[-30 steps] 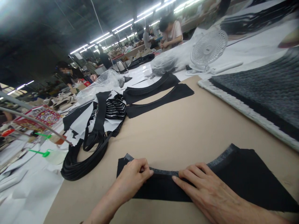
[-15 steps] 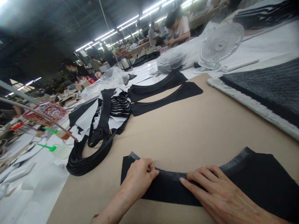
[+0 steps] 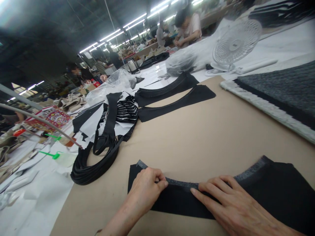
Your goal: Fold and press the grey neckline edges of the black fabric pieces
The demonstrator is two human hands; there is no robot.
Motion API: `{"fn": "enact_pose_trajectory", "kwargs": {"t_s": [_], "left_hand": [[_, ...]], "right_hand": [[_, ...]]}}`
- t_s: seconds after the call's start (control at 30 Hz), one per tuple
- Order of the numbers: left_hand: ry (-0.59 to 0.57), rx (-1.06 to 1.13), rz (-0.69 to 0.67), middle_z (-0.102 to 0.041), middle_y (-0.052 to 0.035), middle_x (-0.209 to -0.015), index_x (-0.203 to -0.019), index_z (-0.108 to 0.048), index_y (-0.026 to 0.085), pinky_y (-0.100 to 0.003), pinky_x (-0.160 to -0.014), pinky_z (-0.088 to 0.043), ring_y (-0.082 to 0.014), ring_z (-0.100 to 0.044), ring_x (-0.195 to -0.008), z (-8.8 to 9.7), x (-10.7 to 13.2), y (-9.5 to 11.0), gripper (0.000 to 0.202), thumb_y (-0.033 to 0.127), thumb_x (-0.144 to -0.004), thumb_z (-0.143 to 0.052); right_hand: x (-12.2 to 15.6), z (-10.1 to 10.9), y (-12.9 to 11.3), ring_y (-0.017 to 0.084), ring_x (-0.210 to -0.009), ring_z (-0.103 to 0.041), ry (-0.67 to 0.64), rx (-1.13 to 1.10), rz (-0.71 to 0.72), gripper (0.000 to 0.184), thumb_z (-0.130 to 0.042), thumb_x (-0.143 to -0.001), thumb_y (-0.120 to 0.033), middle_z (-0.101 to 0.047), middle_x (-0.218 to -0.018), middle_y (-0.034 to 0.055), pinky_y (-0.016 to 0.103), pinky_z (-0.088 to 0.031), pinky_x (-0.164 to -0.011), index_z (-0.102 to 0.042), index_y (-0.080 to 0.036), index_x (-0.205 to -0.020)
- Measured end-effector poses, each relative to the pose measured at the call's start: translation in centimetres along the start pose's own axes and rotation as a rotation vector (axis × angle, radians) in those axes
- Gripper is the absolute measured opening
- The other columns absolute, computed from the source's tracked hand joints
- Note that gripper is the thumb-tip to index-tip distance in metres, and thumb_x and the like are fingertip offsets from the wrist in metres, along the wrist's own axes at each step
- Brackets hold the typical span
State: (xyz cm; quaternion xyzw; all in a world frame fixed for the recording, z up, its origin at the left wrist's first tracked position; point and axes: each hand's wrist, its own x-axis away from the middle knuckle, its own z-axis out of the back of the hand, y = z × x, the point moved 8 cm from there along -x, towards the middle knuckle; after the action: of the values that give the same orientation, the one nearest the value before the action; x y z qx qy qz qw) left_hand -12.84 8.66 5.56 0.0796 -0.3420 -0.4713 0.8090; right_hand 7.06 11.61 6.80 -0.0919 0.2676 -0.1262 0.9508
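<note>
A black fabric piece (image 3: pixel 183 200) with a curved upper edge lies flat in front of me. A grey textured strip (image 3: pixel 180 182) runs along that curve. Near the piece's left end, my left hand (image 3: pixel 149 185) pinches the edge between thumb and fingers. My right hand (image 3: pixel 225 196) rests on the middle of the piece, its fingers stretched out over the strip and the cloth. Between the two hands a short length of the strip shows. What lies under my palms is hidden.
Two curved black pieces (image 3: pixel 177 103) lie farther back on the tan board (image 3: pixel 187 141). A coil of black strips (image 3: pixel 95 167) sits at left. A white fan (image 3: pixel 236 42) and a stack of grey quilted fabric (image 3: pixel 280 88) are at right. Several people work in the background.
The view has shifted slightly. Both hands keep their places on the black fabric piece, with hardly any movement.
</note>
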Motion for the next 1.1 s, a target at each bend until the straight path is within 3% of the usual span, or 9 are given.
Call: {"fn": "enact_pose_trajectory", "kwargs": {"t_s": [0.3,0.8,0.93,1.1], "left_hand": [[0.042,-0.085,0.024,-0.061,0.0013,-0.062,-0.067,-0.068,0.022,-0.025,-0.055,-0.026,-0.0141,-0.052,-0.058,0.1,-0.4,0.4,0.013,0.029,-0.073,-0.058],[0.070,-0.271,0.075,-0.071,-0.0026,-0.078,-0.073,-0.065,0.024,-0.029,-0.064,-0.032,-0.0231,-0.064,-0.080,0.3,0.4,1.8,0.011,0.026,-0.078,-0.056],[0.082,-0.290,0.045,-0.072,-0.0039,-0.082,-0.075,-0.064,0.024,-0.030,-0.066,-0.035,-0.0246,-0.065,-0.084,0.3,0.7,2.1,0.010,0.026,-0.079,-0.055],[0.100,-0.290,0.021,-0.072,-0.0053,-0.083,-0.076,-0.063,0.023,-0.031,-0.067,-0.037,-0.0257,-0.066,-0.085,0.2,1.0,2.1,0.012,0.026,-0.082,-0.053]], "right_hand": [[-0.1,0.1,0.0,0.020,-0.086,-0.052,0.001,0.012,0.002,0.040,-0.044,-0.084,-0.007,-0.064,-0.101,0.0035,0.039,-0.033,-0.083,-0.062,-0.022,-0.117],[-0.1,0.1,0.0,0.020,-0.085,-0.053,-0.012,0.034,0.015,0.041,-0.045,-0.080,-0.006,-0.064,-0.101,0.0034,0.038,-0.035,-0.082,-0.061,-0.023,-0.114],[-1.4,0.4,-0.9,0.020,-0.087,-0.054,-0.010,0.061,0.034,0.039,-0.044,-0.077,-0.004,-0.063,-0.101,0.0027,0.040,-0.035,-0.085,-0.062,-0.021,-0.107],[-4.0,-0.5,-3.1,0.019,-0.084,-0.052,-0.032,0.029,0.093,0.042,-0.044,-0.078,-0.004,-0.061,-0.095,0.0043,0.037,-0.038,-0.083,-0.058,-0.016,-0.116]]}}
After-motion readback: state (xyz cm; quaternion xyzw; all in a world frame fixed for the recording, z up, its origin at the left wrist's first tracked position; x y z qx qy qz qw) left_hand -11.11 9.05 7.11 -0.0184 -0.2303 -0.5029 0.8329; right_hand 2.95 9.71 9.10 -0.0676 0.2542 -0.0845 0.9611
